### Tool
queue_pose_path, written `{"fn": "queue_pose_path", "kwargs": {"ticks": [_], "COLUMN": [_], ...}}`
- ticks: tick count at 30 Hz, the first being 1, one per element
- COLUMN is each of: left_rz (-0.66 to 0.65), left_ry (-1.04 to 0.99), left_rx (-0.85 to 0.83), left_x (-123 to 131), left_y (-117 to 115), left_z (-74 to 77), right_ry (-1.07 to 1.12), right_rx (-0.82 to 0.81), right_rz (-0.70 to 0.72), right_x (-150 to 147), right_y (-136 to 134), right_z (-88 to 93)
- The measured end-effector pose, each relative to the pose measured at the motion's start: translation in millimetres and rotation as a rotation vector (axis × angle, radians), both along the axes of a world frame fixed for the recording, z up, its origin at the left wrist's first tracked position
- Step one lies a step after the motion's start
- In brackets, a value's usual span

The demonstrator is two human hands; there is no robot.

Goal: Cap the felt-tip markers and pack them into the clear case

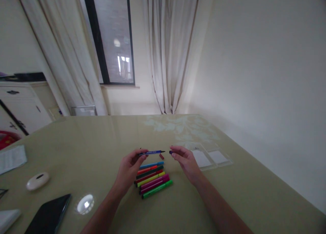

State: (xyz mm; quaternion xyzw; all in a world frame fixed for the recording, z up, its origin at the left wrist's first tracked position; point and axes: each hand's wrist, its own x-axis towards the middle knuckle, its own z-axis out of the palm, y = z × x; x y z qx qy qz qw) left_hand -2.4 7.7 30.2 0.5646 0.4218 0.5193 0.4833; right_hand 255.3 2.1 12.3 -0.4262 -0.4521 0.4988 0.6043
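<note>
A dark blue felt-tip pen (153,152) lies level in the fingers of my left hand (129,166), its bare dark tip pointing right. My right hand (185,161) pinches a small dark blue pen cap (170,152), a short gap away from that tip. Just below the pen, a small reddish-brown cap (161,156) rests on the table. Under my left hand several felt-tip pens lie side by side, among them a light blue pen (158,163), a yellow pen (154,178), a magenta pen (155,183) and a green pen (157,189). My left hand hides some of their left ends.
Right of my right hand lies an open clear plastic case (216,159) with white inserts. On the left of the green table (89,142) are a white oval object (37,181), a black tablet-like device (49,215) and a folded paper or cloth (12,158). A wall borders the right edge.
</note>
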Motion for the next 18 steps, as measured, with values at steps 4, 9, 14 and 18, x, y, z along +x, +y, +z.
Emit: {"fn": "queue_pose_path", "kwargs": {"ticks": [4,9,14,18], "left_rz": [-0.014,-0.019,-0.026,-0.034], "left_ry": [-0.024,-0.004,0.007,0.015], "left_rx": [-0.011,-0.001,-0.001,0.003], "left_x": [1.8,2.5,2.9,3.8], "left_y": [-1.2,-1.1,0.4,0.6], "left_z": [2.0,1.9,-1.2,-3.3], "right_ry": [0.0,-0.051,-0.067,-0.103], "right_rx": [0.008,0.005,0.014,0.029], "right_rz": [-0.006,-0.008,0.003,0.009], "right_x": [0.2,1.1,0.1,-1.4], "right_y": [-0.1,-0.6,-1.7,-3.9], "right_z": [0.2,1.4,1.9,5.4]}}
